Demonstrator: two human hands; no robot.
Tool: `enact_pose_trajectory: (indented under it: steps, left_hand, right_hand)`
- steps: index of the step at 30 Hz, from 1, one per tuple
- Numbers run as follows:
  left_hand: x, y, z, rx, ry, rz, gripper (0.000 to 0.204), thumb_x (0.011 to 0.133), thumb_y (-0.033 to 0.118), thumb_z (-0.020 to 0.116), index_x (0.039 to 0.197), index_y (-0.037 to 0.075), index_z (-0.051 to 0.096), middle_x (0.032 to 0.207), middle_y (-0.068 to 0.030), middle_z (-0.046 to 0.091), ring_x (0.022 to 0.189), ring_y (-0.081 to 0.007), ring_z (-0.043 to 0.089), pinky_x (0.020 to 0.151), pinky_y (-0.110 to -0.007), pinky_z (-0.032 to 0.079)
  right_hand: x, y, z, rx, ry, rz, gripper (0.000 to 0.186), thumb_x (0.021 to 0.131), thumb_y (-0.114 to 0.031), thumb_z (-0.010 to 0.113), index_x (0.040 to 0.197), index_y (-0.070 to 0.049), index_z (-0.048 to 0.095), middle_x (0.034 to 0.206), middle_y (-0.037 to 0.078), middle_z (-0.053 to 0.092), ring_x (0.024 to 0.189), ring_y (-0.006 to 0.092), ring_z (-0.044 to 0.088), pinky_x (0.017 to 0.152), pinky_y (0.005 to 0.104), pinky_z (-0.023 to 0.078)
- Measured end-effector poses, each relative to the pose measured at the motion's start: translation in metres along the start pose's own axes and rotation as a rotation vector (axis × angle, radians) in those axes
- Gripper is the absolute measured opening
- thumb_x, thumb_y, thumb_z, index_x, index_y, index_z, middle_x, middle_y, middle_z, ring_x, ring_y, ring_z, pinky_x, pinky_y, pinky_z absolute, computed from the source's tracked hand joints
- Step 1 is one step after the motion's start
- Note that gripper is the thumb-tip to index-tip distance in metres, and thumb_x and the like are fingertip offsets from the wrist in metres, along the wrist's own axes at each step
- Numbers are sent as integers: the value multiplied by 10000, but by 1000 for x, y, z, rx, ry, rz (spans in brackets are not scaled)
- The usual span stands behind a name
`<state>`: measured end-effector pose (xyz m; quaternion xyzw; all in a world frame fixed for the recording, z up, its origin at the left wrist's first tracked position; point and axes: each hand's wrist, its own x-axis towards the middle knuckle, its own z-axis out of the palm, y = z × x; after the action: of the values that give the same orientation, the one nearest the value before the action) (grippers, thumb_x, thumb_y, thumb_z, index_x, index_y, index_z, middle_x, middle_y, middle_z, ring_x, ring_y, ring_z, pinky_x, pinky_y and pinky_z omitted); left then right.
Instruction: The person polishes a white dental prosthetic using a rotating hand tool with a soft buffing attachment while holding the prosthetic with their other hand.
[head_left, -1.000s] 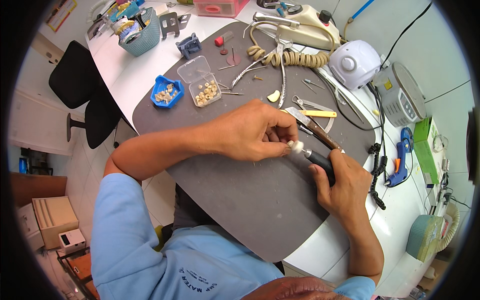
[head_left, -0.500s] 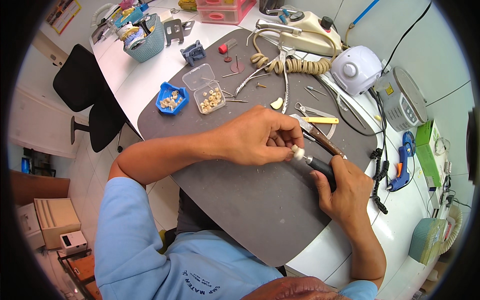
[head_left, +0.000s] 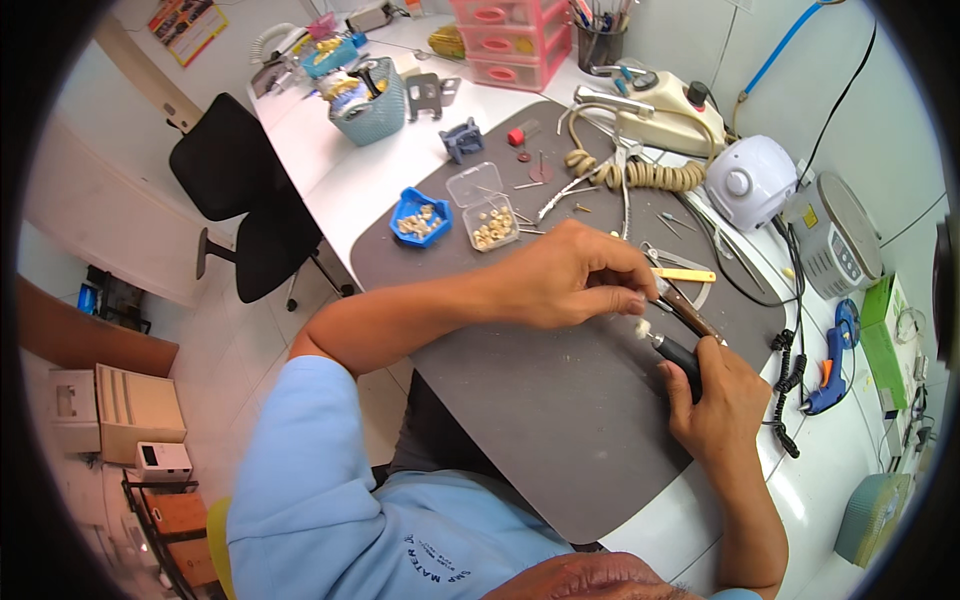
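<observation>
Over the grey mat (head_left: 560,440), left of centre, a blue tray (head_left: 420,216) and clear box (head_left: 485,212) hold small pale parts; the left hand (head_left: 570,275) pinches a tiny white piece (head_left: 641,326) at its fingertips. Just right, the right hand (head_left: 715,405) is wrapped tight round a black rotary handpiece (head_left: 680,355), tip at the piece. Risk, as I judge it: the pinch is small, so a grabbing bur could flick the piece away or nick a finger.
</observation>
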<state>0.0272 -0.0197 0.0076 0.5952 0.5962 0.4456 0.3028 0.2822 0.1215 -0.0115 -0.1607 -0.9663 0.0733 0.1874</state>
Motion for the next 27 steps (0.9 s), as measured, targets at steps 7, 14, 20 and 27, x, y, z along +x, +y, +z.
enact_pose_trajectory:
  steps: [7, 14, 20, 27]
  left_hand:
    - [-38, 19, -2, 211, 243, 171, 208, 982, -37, 727, 1158, 16, 824, 1069, -115, 816, 961, -157, 775, 829, -313, 617]
    - [-120, -5, -9, 368, 965, -109, 129, 999, -40, 745, 1107, -7, 807, 1047, -102, 836, 872, -126, 775, 787, -285, 624]
    - [-149, -32, -42, 698, 1083, -220, 86, 1013, 14, 773, 1094, 0, 796, 1029, -98, 831, 849, -150, 772, 741, -304, 603]
    - [-144, -56, -56, 920, 996, -157, 120, 994, 74, 809, 1094, 9, 811, 1076, -115, 731, 881, -218, 730, 738, -334, 569]
  right_hand:
    - [-4, 1, 5, -1, 24, -28, 424, 941, -383, 858, 889, -63, 585, 753, 112, 603, 675, 343, 642, 572, 473, 459]
    - [-8, 2, 7, -30, 54, -50, 425, 948, -398, 849, 893, -66, 590, 763, 109, 606, 686, 338, 645, 572, 474, 458]
    - [-7, 5, 9, -43, 74, -77, 422, 955, -397, 845, 899, -64, 592, 769, 108, 608, 690, 335, 647, 576, 471, 457]
    - [-7, 5, 8, -54, 54, -81, 419, 974, -408, 823, 909, -63, 594, 772, 112, 608, 697, 342, 650, 582, 474, 460]
